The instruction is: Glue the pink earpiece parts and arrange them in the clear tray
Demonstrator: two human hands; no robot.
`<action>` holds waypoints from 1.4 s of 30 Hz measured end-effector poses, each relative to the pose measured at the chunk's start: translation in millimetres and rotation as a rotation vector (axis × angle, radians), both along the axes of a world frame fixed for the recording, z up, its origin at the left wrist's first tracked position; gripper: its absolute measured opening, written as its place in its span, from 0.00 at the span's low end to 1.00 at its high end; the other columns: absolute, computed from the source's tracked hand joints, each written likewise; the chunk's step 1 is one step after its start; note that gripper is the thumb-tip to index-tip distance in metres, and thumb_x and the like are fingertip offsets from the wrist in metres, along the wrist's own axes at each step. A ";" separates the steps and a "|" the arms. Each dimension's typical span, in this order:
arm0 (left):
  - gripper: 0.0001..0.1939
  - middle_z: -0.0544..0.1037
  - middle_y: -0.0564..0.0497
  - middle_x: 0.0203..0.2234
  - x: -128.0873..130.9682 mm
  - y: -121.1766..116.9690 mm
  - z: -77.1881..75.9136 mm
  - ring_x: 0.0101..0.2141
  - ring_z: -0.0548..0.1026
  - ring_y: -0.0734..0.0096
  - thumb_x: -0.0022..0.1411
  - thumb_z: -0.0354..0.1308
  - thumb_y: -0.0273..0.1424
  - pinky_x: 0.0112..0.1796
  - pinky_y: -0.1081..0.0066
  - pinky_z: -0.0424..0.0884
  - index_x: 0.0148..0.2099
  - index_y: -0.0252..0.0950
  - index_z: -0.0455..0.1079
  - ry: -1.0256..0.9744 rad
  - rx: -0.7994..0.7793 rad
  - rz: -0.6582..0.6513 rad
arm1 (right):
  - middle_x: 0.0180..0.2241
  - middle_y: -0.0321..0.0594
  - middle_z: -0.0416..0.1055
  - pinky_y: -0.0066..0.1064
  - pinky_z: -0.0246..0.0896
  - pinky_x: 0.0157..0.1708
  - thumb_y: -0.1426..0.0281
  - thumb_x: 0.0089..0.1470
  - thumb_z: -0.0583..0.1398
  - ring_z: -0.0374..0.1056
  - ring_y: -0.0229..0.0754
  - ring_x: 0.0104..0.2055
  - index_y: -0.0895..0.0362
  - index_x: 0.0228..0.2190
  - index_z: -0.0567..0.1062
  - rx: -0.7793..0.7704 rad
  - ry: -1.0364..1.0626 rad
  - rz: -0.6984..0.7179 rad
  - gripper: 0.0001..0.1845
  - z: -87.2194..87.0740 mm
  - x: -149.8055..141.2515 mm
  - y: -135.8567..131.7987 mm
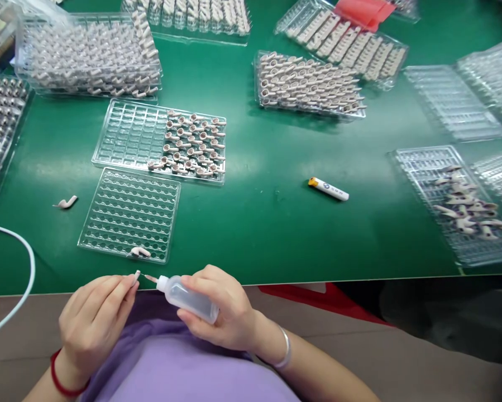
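Observation:
At the table's front edge, my left hand (pixel 94 318) pinches a small whitish plastic part (pixel 136 276), mostly hidden by the fingertips. My right hand (pixel 229 312) is wrapped round a translucent needle-tip squeeze bottle (pixel 187 297), tilted with its tip pointing left. The thin needle reaches close to the small part; whether they touch I cannot tell. Just beyond the hands lies a clear tray (pixel 131 209) with rows of round holes, one curved whitish piece (pixel 140 252) resting on its near edge. Another such piece (pixel 67 202) lies left of that tray on the green table (pixel 251 223).
Behind, a clear tray (pixel 129 131) is partly filled with whitish stemmed parts. Stacked full trays (pixel 91 56) stand back left, more (pixel 309 84) at back centre. A white lighter-like object (pixel 328 189) lies right of centre. A tray of loose pieces (pixel 426 167) is at right; a white cable (pixel 30 257) curves in left.

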State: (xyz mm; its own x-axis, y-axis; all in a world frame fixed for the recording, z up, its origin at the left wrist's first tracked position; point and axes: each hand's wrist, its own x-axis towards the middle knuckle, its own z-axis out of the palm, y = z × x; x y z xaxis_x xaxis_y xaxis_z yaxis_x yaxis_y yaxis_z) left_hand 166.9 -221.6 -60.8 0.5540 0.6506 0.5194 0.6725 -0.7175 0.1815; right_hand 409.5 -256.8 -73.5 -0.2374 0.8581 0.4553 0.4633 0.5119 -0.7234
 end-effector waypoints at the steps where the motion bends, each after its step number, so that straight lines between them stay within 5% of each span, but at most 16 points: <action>1: 0.21 0.82 0.44 0.32 0.4 0.2 -0.2 0.32 0.79 0.64 0.49 0.69 0.18 0.39 0.66 0.74 0.46 0.30 0.73 -0.002 0.006 -0.003 | 0.32 0.41 0.73 0.34 0.67 0.26 0.69 0.54 0.61 0.67 0.42 0.28 0.54 0.55 0.62 0.000 -0.003 -0.003 0.28 0.1 -0.1 0.1; 22: 0.21 0.82 0.43 0.32 0.5 1.3 -3.7 0.32 0.78 0.65 0.46 0.71 0.17 0.38 0.66 0.74 0.44 0.27 0.74 -0.023 0.026 -0.012 | 0.32 0.41 0.74 0.33 0.66 0.27 0.71 0.53 0.61 0.66 0.41 0.28 0.55 0.54 0.64 0.001 0.035 -0.022 0.27 -1.2 -1.9 -0.9; 29: 0.22 0.81 0.45 0.34 1.3 -6.4 -0.5 0.34 0.78 0.67 0.51 0.66 0.15 0.40 0.67 0.74 0.49 0.32 0.74 -0.180 -0.114 0.039 | 0.34 0.40 0.71 0.29 0.65 0.24 0.65 0.57 0.61 0.65 0.38 0.27 0.54 0.53 0.65 -0.166 0.328 -0.026 0.24 2.9 7.8 -6.1; 32: 0.23 0.82 0.47 0.38 3.8 -23.2 1.9 0.38 0.78 0.67 0.56 0.62 0.17 0.42 0.68 0.74 0.53 0.37 0.73 -0.333 -0.342 0.091 | 0.39 0.43 0.71 0.31 0.69 0.31 0.68 0.55 0.62 0.69 0.40 0.33 0.54 0.55 0.64 -0.253 0.338 -0.070 0.26 7.0 5.9 -9.1; 34: 0.17 0.82 0.48 0.40 8.3 -34.1 3.1 0.38 0.79 0.67 0.59 0.62 0.23 0.42 0.70 0.74 0.50 0.40 0.75 -0.438 -0.636 0.162 | 0.40 0.44 0.71 0.33 0.70 0.34 0.72 0.54 0.62 0.69 0.41 0.36 0.54 0.55 0.62 -0.248 0.291 -0.059 0.28 7.6 -0.2 -10.5; 36: 0.10 0.83 0.47 0.37 15.4 -40.9 3.8 0.35 0.80 0.65 0.59 0.63 0.32 0.37 0.71 0.76 0.44 0.40 0.78 -0.585 -1.043 0.284 | 0.38 0.44 0.71 0.33 0.70 0.34 0.75 0.53 0.61 0.69 0.42 0.36 0.55 0.55 0.62 -0.179 0.228 -0.022 0.27 5.1 -8.7 -11.3; 39: 0.15 0.82 0.47 0.29 27.2 -42.6 2.1 0.27 0.78 0.68 0.52 0.67 0.43 0.28 0.75 0.73 0.38 0.37 0.79 -0.861 -1.610 0.477 | 0.35 0.44 0.70 0.31 0.69 0.31 0.77 0.55 0.59 0.67 0.41 0.34 0.57 0.50 0.66 0.001 0.100 -0.035 0.20 -3.4 -20.9 -12.2; 42: 0.19 0.79 0.51 0.23 34.7 -40.3 -3.8 0.20 0.69 0.80 0.47 0.70 0.44 0.22 0.80 0.64 0.33 0.34 0.78 -1.040 -1.853 0.560 | 0.32 0.42 0.68 0.32 0.65 0.30 0.77 0.56 0.57 0.65 0.40 0.31 0.58 0.44 0.69 0.125 -0.022 -0.099 0.13 -11.0 -28.0 -12.7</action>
State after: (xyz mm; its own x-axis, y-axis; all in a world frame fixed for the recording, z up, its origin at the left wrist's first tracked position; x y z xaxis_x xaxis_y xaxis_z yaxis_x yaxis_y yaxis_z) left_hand 201.6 -261.9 -64.6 0.2012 0.5700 -0.7966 -0.0736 0.8197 0.5680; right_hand 381.5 -269.5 -84.5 -0.1655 0.8147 0.5558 0.5308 0.5486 -0.6460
